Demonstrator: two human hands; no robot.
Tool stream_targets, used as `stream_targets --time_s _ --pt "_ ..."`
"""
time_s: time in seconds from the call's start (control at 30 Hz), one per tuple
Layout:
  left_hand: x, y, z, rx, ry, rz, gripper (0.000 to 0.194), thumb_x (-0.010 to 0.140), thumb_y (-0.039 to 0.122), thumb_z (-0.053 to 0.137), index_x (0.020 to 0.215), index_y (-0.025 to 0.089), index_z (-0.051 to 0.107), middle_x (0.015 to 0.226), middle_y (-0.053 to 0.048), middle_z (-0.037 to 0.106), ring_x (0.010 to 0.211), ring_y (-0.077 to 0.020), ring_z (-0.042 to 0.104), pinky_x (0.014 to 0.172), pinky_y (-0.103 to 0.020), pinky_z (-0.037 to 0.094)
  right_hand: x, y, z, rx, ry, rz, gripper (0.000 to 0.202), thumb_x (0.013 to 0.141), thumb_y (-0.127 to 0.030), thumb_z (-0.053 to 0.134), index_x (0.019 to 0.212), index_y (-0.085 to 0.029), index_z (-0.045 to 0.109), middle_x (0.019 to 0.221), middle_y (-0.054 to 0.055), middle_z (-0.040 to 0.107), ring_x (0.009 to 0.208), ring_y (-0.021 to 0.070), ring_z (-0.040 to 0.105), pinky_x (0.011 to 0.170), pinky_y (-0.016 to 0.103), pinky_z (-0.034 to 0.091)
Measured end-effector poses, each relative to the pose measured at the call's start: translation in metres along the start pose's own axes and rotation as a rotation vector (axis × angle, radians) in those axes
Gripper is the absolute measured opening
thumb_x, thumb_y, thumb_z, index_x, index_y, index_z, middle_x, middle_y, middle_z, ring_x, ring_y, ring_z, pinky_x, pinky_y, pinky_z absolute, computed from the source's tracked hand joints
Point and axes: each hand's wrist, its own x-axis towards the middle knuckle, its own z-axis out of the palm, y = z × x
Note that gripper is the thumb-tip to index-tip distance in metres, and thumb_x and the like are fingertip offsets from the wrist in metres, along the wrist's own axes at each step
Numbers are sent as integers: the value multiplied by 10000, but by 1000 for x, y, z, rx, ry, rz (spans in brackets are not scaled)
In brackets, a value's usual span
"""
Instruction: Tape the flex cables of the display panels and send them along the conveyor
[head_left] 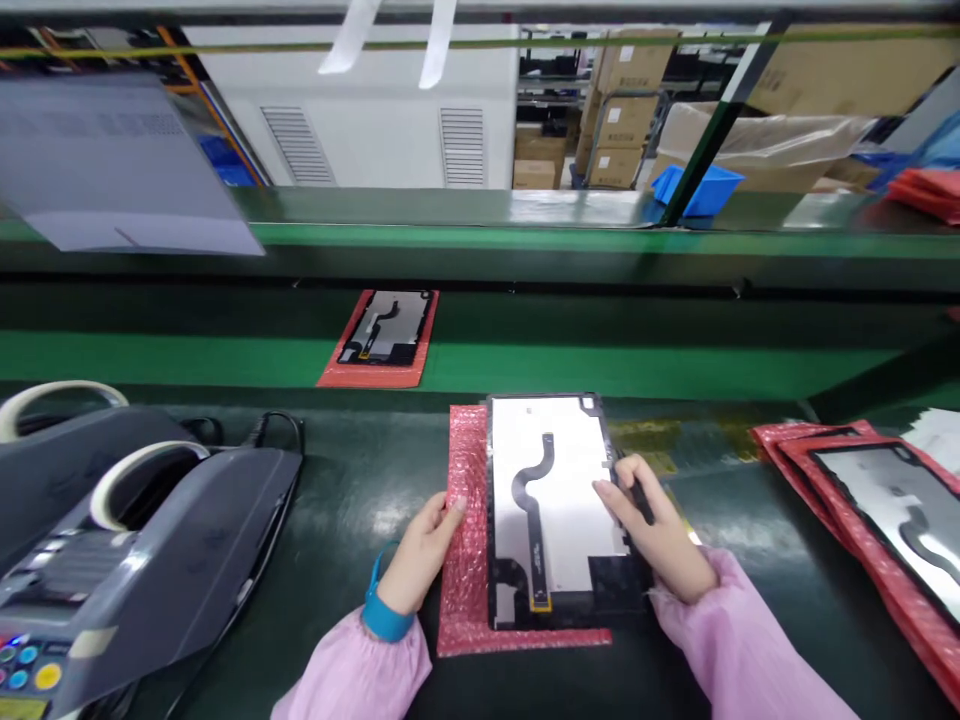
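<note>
A tablet-sized screen panel (574,500), its silver back and dark ribbon cable facing up, lies over a red bubble-wrap bag (466,560) in front of me. My left hand (427,545) pinches the left edge of the bag between thumb and fingers; a blue band circles that wrist. On the panel's right edge, my right hand (652,520) has its fingers closed, with a dark slim object partly visible among them that I cannot make out fully.
Two grey tape dispensers (202,545) stand at the left. Another panel (386,328) on a red bag lies on the green strip ahead. Stacked red bags (840,500) with a panel (904,505) on top are at the right. A paper sheet (112,160) hangs upper left.
</note>
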Motion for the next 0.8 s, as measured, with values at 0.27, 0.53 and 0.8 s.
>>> stream_targets --time_s 0.27,0.53,0.8 --pt "-5 -10 9 -27 -10 24 616 670 603 850 1082 169 704 910 -62 775 860 -261 734 804 -365 562 11 14 44 -56 -145 59 400 844 -561 667 771 -285 386 610 -84 396 524 156 410 537 280 365" --pt "-9 -17 10 80 21 122 523 761 515 794 1144 179 677 1064 -65 758 1064 -276 692 967 -368 512 -14 8 -44 123 165 103 417 1019 -610 380 1094 -262 597 801 29 694 533 177 559 529 326 450" --pt "-21 -41 9 382 113 331 623 931 514 615 1464 210 505 1527 -115 542 1433 -312 480 1219 -448 336 -56 47 -41 162 164 266 395 832 -591 747 852 -239 571 640 -8 669 440 126 525 428 256 423"
